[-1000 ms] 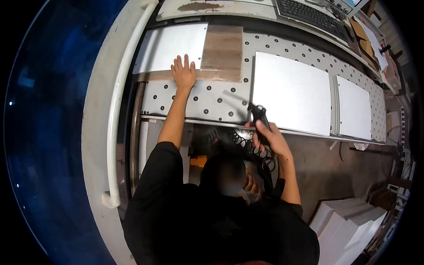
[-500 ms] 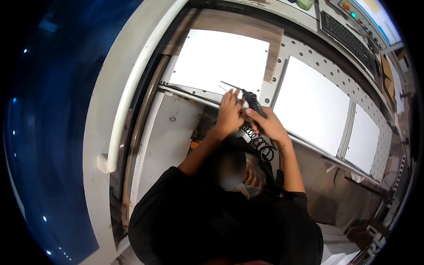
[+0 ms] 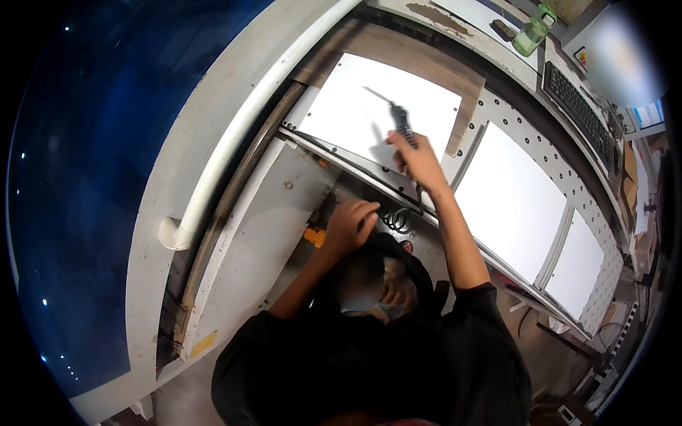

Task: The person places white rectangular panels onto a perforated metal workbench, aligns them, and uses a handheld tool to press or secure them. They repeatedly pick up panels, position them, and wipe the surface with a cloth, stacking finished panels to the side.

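A black air blow gun (image 3: 400,119) with a long thin nozzle is gripped in my right hand (image 3: 420,162). It is held above the white panel (image 3: 398,85), its nozzle pointing up and left across the surface. The panel has small dark holes near its corners. A black coiled hose (image 3: 398,221) hangs below the table edge, between my two hands. Nearer my body, off the table, my left hand (image 3: 348,224) has its fingers curled in. What lies inside those fingers, if anything, is hidden.
Under the panel lies a brown wooden board (image 3: 469,92). Two more white panels (image 3: 511,202) rest to the right on the dotted tabletop. A white rail (image 3: 234,135) curves along the left. Beyond the table are a keyboard (image 3: 579,113) and a green bottle (image 3: 533,32).
My left hand has come away from the blow gun, back toward my body and off the table. My right hand has moved the gun slightly forward over the panel. The view has shifted.
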A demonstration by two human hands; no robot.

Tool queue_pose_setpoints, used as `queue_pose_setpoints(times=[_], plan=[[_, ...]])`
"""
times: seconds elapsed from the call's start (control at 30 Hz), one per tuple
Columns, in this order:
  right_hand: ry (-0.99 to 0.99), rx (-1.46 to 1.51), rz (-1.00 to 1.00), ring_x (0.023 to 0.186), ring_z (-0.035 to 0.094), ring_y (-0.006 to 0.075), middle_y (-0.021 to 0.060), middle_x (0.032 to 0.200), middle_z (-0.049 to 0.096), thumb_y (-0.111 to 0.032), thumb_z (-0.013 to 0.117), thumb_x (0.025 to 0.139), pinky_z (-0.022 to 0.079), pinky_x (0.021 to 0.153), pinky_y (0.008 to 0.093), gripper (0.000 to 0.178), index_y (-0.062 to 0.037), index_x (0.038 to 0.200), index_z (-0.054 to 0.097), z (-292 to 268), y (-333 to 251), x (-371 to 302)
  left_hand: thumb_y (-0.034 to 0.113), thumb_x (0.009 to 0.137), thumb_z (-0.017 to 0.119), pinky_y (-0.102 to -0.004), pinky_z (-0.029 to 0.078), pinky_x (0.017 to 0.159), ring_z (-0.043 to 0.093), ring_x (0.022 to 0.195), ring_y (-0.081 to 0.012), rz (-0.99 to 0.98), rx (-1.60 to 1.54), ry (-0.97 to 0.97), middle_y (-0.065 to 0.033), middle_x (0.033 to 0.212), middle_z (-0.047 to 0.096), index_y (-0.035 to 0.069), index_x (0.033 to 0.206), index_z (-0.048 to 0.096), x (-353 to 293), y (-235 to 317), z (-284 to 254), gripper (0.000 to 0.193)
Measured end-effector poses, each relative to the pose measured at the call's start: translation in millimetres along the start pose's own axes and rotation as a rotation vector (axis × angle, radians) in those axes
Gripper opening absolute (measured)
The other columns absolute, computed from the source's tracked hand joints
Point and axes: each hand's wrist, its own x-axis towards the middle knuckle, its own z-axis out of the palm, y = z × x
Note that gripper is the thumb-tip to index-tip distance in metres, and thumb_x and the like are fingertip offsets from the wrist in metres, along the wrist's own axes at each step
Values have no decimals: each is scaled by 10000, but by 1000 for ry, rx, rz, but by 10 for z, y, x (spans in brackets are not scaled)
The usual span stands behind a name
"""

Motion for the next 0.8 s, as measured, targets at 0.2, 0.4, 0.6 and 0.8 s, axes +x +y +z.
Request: queue_pose_setpoints(times=[0.2,0.4,0.6,0.8], plan=[[-199,-120,-932,977,646,302,126,984,661,-500,714,896,487,907,422,551,-27,1166,629,924,-944,-84,148,916,681,-437,528,830,672,916,-344,199,-133,-259,-160,985,717,26,1048,725,-26,193,305,186],[-141,-86,-1380,1136,607,319,134,1070,659,-505,751,848,256,1166,594,579,-58,1194,624,2191,-1509,191,182,907,700,-453,486,942,639,1056,-330,-1,-107,-534,-142,1095,692,49,1103,714,-242,-371,747,237],[-108,-411,-1464,1353,470,346,194,1283,586,-517,684,905,126,1230,639,606,-72,1307,596,2339,-1068,461,264,929,705,-479,443,1047,582,1222,-307,252,-64,-228,-147,1283,647,32,1265,649,485,-65,94,412],[149,-371,-1048,1434,355,443,280,1480,439,-391,732,864,176,1202,641,741,-52,1473,479,1285,-342,181,302,977,650,-490,382,1118,507,1305,-369,146,202,21,-193,1340,601,81,1358,627,420,-723,-202,440]])
